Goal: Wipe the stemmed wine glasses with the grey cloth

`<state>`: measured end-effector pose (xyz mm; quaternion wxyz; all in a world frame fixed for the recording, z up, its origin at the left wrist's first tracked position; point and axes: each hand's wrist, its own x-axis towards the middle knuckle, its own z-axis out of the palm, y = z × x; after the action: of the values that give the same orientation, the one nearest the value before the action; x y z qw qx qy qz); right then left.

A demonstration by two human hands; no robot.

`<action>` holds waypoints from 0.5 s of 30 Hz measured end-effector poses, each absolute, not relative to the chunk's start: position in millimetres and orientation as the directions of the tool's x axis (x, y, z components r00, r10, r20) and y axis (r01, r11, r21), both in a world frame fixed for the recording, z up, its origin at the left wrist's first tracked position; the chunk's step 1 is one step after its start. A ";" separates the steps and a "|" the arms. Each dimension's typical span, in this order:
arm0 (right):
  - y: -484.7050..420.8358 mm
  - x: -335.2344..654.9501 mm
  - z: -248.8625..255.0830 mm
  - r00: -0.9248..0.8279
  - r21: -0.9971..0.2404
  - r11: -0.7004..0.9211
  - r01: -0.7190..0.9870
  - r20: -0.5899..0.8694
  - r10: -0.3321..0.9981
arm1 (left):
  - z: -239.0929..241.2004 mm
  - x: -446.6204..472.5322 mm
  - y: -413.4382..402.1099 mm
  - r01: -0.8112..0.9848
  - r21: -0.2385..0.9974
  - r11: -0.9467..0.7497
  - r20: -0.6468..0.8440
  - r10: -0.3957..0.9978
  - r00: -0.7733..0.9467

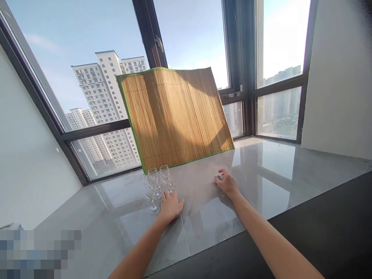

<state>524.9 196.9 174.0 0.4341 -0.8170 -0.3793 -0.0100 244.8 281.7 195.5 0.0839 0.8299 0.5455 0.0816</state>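
Three clear stemmed glasses stand close together on the grey tiled sill: a front glass (154, 209), a back left glass (153, 174) and a back right glass (164, 173). My left hand (172, 206) is just right of them, low over the sill. Its fingers are spread, with the thumb out to the right and the fingertips near the glass feet; I cannot tell whether they touch. Farther right, my right hand (228, 184) is closed on a small whitish thing (217, 177) whose kind I cannot make out.
A bamboo mat (180, 116) with green edging stands tilted against the window behind the glasses. Dark window frames (247, 66) and a white wall (337, 85) bound the glossy sill (209, 217). Its front edge drops to a dark area. A blurred patch covers the lower left.
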 end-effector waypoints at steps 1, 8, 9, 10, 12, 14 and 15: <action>195.4 521.3 176.2 0.702 -0.665 -0.361 0.654 0.355 0.618 | 194.6 238.7 273.5 0.875 0.254 -0.413 0.066 0.910 0.410; 186.7 492.3 185.6 0.585 -0.237 -0.549 0.801 0.504 0.635 | 196.5 161.2 220.8 0.601 0.575 -0.555 0.346 0.831 0.436; 186.5 488.0 186.1 0.582 -0.197 -0.572 0.796 0.510 0.634 | 196.6 147.7 221.4 0.600 0.603 -0.527 0.344 0.849 0.400; 186.7 483.9 186.4 0.582 -0.168 -0.591 0.789 0.513 0.631 | 196.4 134.8 224.7 0.606 0.621 -0.497 0.339 0.868 0.364; 187.7 477.3 186.0 0.596 -0.151 -0.616 0.773 0.505 0.624 | 195.4 113.3 238.1 0.620 0.666 -0.416 0.319 0.909 0.268; 189.2 474.1 184.5 0.612 -0.176 -0.606 0.776 0.446 0.653 | 195.1 100.2 255.6 0.604 0.733 -0.312 0.283 0.948 0.146; 189.8 473.9 183.5 0.603 -0.189 -0.583 0.790 0.411 0.684 | 195.9 97.3 264.0 0.591 0.761 -0.265 0.260 0.961 0.096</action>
<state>473.9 189.8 183.5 0.1789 -0.8773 -0.4200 -0.1485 97.3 264.0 195.9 0.2434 0.6992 0.5550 0.3793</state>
